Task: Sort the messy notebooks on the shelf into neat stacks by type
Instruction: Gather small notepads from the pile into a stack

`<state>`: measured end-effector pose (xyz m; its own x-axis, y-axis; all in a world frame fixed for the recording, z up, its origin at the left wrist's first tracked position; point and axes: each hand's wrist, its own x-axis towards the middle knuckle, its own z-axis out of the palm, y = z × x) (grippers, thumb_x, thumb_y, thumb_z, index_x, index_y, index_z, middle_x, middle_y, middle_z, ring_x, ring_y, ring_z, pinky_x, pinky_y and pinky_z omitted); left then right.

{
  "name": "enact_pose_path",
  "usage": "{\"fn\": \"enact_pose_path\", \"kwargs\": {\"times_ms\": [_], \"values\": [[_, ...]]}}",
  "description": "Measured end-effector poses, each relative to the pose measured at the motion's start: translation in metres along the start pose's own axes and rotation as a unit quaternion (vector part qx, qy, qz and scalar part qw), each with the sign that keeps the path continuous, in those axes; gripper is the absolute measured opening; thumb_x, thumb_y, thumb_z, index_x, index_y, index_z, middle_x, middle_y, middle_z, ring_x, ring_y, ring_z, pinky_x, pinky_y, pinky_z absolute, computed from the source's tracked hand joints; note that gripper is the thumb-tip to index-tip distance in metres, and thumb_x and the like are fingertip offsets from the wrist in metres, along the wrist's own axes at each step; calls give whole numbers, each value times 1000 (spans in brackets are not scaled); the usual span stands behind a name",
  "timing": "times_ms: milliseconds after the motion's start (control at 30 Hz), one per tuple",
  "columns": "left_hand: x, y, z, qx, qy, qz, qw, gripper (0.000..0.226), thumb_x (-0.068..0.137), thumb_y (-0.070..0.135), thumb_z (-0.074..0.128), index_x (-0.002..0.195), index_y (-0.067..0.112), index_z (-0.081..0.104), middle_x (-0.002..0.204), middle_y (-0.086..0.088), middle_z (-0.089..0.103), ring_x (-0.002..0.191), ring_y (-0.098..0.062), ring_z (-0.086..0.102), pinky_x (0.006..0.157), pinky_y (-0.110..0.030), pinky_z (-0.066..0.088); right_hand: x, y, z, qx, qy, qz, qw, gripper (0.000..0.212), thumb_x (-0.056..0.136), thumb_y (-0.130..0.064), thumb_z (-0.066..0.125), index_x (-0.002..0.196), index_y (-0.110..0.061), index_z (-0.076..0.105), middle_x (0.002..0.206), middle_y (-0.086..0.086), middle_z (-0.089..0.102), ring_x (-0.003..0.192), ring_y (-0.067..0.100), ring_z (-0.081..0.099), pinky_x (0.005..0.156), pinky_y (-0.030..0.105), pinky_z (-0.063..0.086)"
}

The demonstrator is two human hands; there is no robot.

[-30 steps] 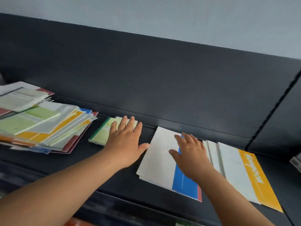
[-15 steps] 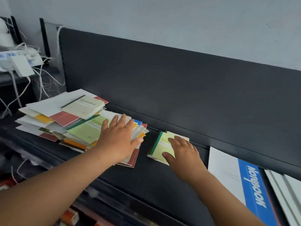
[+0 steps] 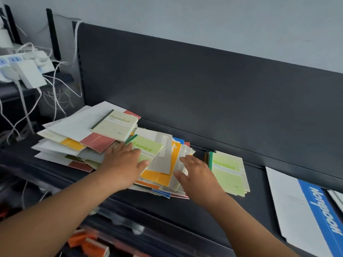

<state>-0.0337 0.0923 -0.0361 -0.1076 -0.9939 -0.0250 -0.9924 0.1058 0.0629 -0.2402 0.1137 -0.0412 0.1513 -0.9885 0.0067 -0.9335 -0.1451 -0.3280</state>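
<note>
- Head view, looking down on a dark shelf (image 3: 187, 210), with the messy pile (image 3: 74, 125) of notebooks taken as the landmark.
- Lying flat on the pile's near right part: left hand (image 3: 124, 164), fingers straight and spread over a green Gambit notebook (image 3: 148, 147), grasping nothing.
- Touching the pile's fanned right edge: right hand (image 3: 196, 175), fingers loosely extended, thumb held apart, nothing visibly pinched.
- On top of the pile, toward its back: a beige Gambit notebook (image 3: 116, 127), lying askew.
- Just right of the pile: a neat green stack (image 3: 228, 175) of matching Gambit notebooks.
- Well right of the pile: large blue-banded notebooks (image 3: 319, 210), lying flat.
- Behind and left of the pile: a power strip (image 3: 24, 60) with white cables.
- Step in hand, by judgement: choosing the next notebook to pull from the pile, probably the green one under the left hand.
- Next move, likely: steady the pile with one hand, pinch the green cover's free edge, slide it out without dragging loose neighbours, and lay it square on the green stack.
- Sorting far from done: most of the pile unsorted.
</note>
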Motion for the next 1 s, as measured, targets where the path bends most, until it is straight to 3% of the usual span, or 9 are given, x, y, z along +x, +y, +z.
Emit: {"fn": "enact_pose_path", "kwargs": {"times_ms": [233, 400, 567, 700, 867, 1000], "values": [[6, -13, -5, -25, -2, 25, 999, 60, 98, 57, 17, 149, 27, 28, 159, -4, 21, 145, -25, 18, 116, -46, 17, 9, -24, 16, -22, -11, -12, 1000, 56, 100, -50, 35, 150, -25, 30, 159, -3, 24, 146, 19, 19, 120, 41, 18], [43, -57, -24, -4, 67, -78, 995, 60, 97, 54, 31, 146, 19, 31, 151, -9, 33, 138, -29, 31, 109, -47, 29, 16, -47, 18, -26, -2, -47, 999, 55, 100, -48, 37, 148, -24, 32, 158, -3, 25, 145, 18, 20, 121, 37, 17], [68, -84, -25, -22, 61, -182, 981, 67, 93, 61, 35, 139, 12, 36, 136, -14, 47, 126, -35, 42, 101, -45, 33, 28, -73, 21, -62, -9, -94, 994, 63, 98, -54, 35, 152, -23, 24, 162, -1, 15, 149, 19, 7, 122, 38, 6], [75, -90, -20, -46, 70, -201, 976, 62, 90, 56, 50, 131, 10, 42, 125, -15, 54, 115, -35, 50, 93, -42, 39, 36, -81, 33, -108, -40, -115, 987, 70, 96, -57, 37, 153, -23, 16, 162, -1, 9, 149, 21, 0, 121, 43, -2], [78, -92, -21, -136, 118, -202, 963, 59, 82, 33, 70, 127, 7, 43, 122, -19, 52, 112, -37, 49, 85, -43, 42, 30, -80, 39, -112, 5, -135, 984, 63, 93, -50, 51, 147, -23, 33, 156, -1, 29, 144, 22, 20, 119, 38, 10], [84, -99, -22, -243, 138, -248, 928, 35, 85, 19, 66, 114, 5, 52, 113, -17, 55, 90, -31, 55, 58, -31, 38, 24, -78, 32, -77, 57, -152, 984, 47, 96, -44, 51, 138, -24, 48, 147, -3, 43, 135, 20, 33, 112, 34, 22]]}}
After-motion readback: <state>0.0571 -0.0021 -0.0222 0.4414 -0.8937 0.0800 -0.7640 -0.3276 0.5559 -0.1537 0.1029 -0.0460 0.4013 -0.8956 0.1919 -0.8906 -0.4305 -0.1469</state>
